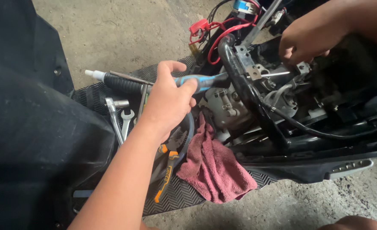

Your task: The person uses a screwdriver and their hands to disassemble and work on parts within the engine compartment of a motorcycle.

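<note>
A blue-handled screwdriver lies level, its shaft reaching right across the black frame tube into the scooter's exposed engine bay, crowded by hoses and wires. The left hand wraps the handle, fingers curled tight around it. The right hand sits by a metal bracket, fingers bent; what they pinch cannot be told. Pliers, a wrench and a red rag lie on the ribbed footboard.
</note>
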